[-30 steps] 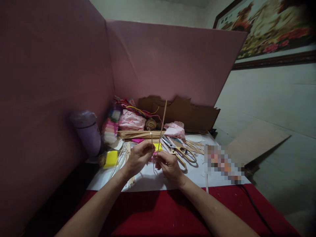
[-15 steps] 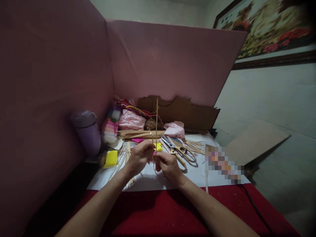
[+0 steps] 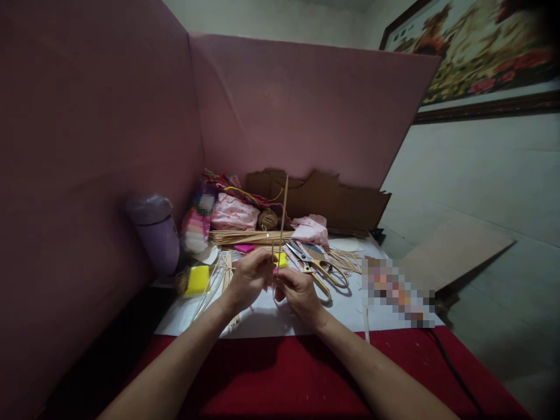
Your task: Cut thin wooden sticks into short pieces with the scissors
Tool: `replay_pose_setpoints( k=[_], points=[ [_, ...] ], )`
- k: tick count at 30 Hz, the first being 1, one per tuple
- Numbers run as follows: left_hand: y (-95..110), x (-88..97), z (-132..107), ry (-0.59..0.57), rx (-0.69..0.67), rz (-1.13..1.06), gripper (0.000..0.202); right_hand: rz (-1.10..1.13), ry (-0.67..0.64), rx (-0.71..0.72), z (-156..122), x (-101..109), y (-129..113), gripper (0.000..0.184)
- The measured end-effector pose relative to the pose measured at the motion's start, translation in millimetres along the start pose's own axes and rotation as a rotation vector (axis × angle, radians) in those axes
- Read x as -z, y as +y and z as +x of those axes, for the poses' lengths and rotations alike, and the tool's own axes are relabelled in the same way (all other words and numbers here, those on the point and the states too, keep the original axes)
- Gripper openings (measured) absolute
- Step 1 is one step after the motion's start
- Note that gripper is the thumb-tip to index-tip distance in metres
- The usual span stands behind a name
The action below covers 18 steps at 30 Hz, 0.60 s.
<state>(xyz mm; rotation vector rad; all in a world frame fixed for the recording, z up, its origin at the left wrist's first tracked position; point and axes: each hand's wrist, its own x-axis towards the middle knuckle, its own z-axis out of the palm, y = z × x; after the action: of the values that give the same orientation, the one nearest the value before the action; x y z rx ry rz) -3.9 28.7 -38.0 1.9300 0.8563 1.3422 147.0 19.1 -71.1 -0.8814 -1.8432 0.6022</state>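
My left hand and my right hand meet over the white sheet, fingers closed. A long thin wooden stick rises from the fingertips of my right hand, leaning slightly right at its top. Beside it, a shorter thin stick stands at my left fingertips. Lower down, a pale thin piece shows between the hands; its kind is unclear, and the fingers hide where the pieces meet. Gold-handled scissors lie open just right of my hands. A yellow packet sits behind the fingers.
Behind lie a bundle of sticks, a twine ball, dotted pink cloth and torn cardboard. At left stand a purple cup and another yellow packet. A blurred-out object with a cord lies right.
The long stick has tipped a little to the right at its top. Both hands stay in nearly the same place, still closed.
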Motion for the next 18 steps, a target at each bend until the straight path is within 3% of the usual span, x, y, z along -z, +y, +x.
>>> replay_pose_setpoints(
  k=[9, 18],
  points=[
    [-2.6, -1.0, 1.3, 0.027, -0.025, 0.020, 0.007, 0.040, -0.018, -0.002, 1.0, 0.9, 0.0, 0.023],
    [-5.9, -8.4, 1.3, 0.050, 0.018, -0.107, 0.008, 0.019, -0.024, 0.004, 1.5, -2.4, -2.0, 0.021]
  ],
)
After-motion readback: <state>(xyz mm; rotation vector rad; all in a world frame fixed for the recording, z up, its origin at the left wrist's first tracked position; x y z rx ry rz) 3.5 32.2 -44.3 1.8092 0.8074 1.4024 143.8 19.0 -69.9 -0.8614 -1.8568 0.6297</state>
